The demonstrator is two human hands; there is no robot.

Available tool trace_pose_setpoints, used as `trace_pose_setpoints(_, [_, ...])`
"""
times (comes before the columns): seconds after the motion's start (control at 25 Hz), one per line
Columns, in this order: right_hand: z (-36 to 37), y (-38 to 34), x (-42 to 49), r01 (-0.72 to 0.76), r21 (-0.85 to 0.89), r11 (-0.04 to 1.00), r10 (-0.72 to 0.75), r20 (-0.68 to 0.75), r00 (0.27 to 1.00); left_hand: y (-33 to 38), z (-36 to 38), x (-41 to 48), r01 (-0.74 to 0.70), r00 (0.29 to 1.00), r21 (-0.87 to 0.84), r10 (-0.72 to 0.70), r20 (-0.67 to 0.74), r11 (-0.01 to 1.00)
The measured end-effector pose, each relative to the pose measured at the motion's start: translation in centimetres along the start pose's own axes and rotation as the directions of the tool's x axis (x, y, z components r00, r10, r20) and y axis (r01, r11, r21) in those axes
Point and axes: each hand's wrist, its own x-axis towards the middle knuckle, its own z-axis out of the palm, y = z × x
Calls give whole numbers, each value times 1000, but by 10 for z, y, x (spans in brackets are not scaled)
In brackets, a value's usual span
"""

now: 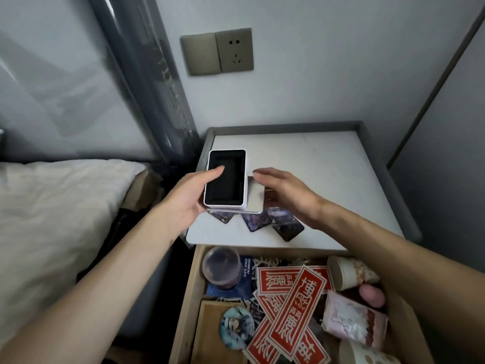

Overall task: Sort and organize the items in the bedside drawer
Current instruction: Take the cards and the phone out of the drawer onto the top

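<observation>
Gripping a white box (225, 178) (black-lined inside) over the nightstand top (328, 179), the left hand (187, 195) curls round its side; the right hand (286, 191) hovers beside it, fingers straight, holding nothing.

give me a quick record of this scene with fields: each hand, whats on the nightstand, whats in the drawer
left hand: grips white box with black lining, above the nightstand top
right hand: fingers straight, over white lid, holding nothing
nightstand top: white lid, dark cards at its near edge
drawer: open; red paper strips, clear dome, round badge
</observation>
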Motion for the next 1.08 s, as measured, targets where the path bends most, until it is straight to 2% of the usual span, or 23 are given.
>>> trace_pose_setpoints(0.12, [3, -2, 4, -12, 26, 1000, 15, -111, 994, 8, 19, 10, 19, 999, -15, -19, 31, 1000])
trace_pose_setpoints(0.24, [-24, 3, 14, -69, 9, 998, 69, -294, 953, 14, 37, 29, 30, 999, -89, -31, -12, 996])
trace_pose_setpoints(0.36, [-78, 11, 31, -120, 27, 992, 117, -512, 851, 20, 49, 57, 53, 996, -136, -63, -66, 989])
trace_pose_setpoints(0.44, [-124, 18, 47, -157, -54, 986, 91, -618, 781, 22, 54, 78, 85, 994, -89, -91, -68, 992])
trace_pose_setpoints(0.56, [-181, 26, 74, -198, -184, 963, 15, -696, 718, 25, 63, 112, 101, 992, 34, -97, -83, 994])
trace_pose_setpoints(0.68, [-210, 38, 100, -278, -335, 900, -57, -723, 688, 30, 71, 149, 54, 994, 202, -33, -102, 978])
trace_pose_setpoints(0.76, [-215, 44, 107, -341, -402, 849, -81, -739, 669, 29, 74, 169, -16, 997, 360, 40, -60, 933])
trace_pose_setpoints(0.8, [-211, 46, 106, -381, -448, 809, -91, -735, 672, 29, 73, 174, -49, 996, 439, 77, -46, 897])
trace_pose_setpoints(0.88, [-198, 49, 101, -473, -591, 654, -147, -712, 687, 26, 72, 186, -106, 989, 548, 144, -27, 830])
trace_pose_setpoints(0.96, [-180, 46, 95, -475, -727, 496, -259, -646, 718, 24, 74, 199, -147, 978, 588, 206, -35, 796])
trace_pose_setpoints(1.08, [-157, 46, 89, -328, -857, 398, -275, -452, 849, 21, 78, 213, -149, 957, 669, 275, -86, 728])
